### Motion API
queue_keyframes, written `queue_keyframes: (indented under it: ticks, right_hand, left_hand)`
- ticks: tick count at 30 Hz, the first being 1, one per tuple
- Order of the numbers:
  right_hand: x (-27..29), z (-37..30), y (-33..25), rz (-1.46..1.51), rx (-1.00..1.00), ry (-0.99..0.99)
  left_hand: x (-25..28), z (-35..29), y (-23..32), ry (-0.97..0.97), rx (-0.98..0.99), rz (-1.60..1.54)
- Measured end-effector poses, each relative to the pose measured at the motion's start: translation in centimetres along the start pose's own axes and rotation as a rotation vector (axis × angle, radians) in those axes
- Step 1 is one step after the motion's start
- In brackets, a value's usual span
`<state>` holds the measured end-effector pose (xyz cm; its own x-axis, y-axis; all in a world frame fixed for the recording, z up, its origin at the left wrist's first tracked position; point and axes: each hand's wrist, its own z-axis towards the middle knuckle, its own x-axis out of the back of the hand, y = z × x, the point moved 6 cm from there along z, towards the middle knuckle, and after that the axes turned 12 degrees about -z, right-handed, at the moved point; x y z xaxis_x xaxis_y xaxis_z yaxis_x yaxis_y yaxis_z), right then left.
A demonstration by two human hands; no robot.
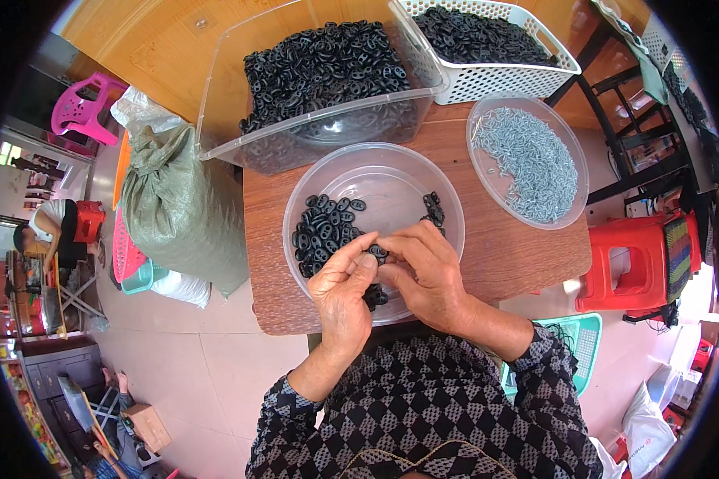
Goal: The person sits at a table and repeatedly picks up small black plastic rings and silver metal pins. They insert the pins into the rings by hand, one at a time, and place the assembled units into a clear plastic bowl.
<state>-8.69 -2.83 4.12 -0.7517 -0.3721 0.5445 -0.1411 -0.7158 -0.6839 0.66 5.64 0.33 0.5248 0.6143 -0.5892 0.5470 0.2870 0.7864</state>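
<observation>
My left hand (343,297) and my right hand (430,275) meet over the near half of a round clear plastic tub (391,177). Between both sets of fingertips is a small black oval plastic piece with two holes (378,252), pinched from either side. Whether a screw is in it is too small to tell. Loose black pieces (321,230) of that kind lie heaped in the left part of the tub. A smaller cluster (433,209) sits against its right wall. More black pieces (375,298) show below my fingers, partly hidden by the hands.
A large clear bin (276,156) of black pieces stands behind the tub, beside a white perforated basket (495,80) of more. Small silver screws (531,164) fill a clear tub at the right. A tied sack (180,207) stands left of the wooden table (276,295); a red stool (627,267) is right.
</observation>
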Motion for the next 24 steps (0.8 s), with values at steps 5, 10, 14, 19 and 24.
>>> queue_keyframes:
  ticks: [5, 10, 14, 19, 24]
  right_hand:
    - [0.2, 0.0, 0.1, 0.008, 0.008, 0.024]
    - [0.5, 0.0, -0.1, 0.002, 0.035, 0.051]
    - [0.4, 0.1, 0.0, 0.019, 0.03, 0.056]
    - [0.4, 0.0, 0.1, 0.017, 0.043, 0.056]
    - [0.4, -0.1, 0.0, 0.007, 0.061, 0.039]
  left_hand:
    - [-0.2, -0.3, 0.0, -0.026, 0.018, -0.019]
    - [0.0, -0.1, 0.3, -0.058, -0.039, 0.121]
    - [-0.2, 0.2, 0.7, -0.11, -0.043, 0.155]
    - [-0.6, 0.1, 0.9, -0.124, -0.069, 0.173]
    - [-0.4, 0.2, 0.6, -0.122, -0.056, 0.183]
